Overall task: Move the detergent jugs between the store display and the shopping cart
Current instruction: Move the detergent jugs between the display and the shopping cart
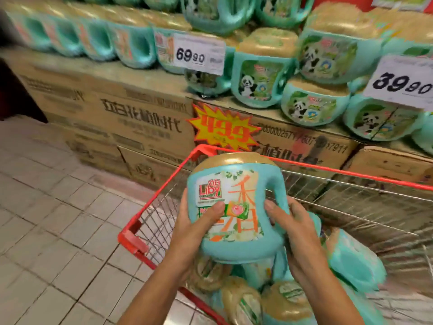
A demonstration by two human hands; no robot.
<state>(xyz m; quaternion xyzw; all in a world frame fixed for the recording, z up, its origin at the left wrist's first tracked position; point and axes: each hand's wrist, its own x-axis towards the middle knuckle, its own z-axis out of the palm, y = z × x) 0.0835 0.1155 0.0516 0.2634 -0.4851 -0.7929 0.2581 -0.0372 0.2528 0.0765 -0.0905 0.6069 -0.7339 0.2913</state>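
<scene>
A teal detergent jug [236, 202] with a gold cap and a Liby label is held up above the red-rimmed wire shopping cart [164, 174]. My left hand [194, 228] grips its left side, thumb across the label. My right hand [295, 231] grips its right side by the handle. Several more jugs [288, 299] lie inside the cart below. The store display [260, 76] behind the cart carries rows of the same teal jugs, some with panda labels.
The display jugs stand on stacked cardboard cartons [131, 118]. Price cards reading 69.90 [199, 53] and 39.90 [403, 83] hang among them, and a yellow starburst tag [222, 127] sits on the carton front. Pale tiled floor [51, 219] lies left of the cart.
</scene>
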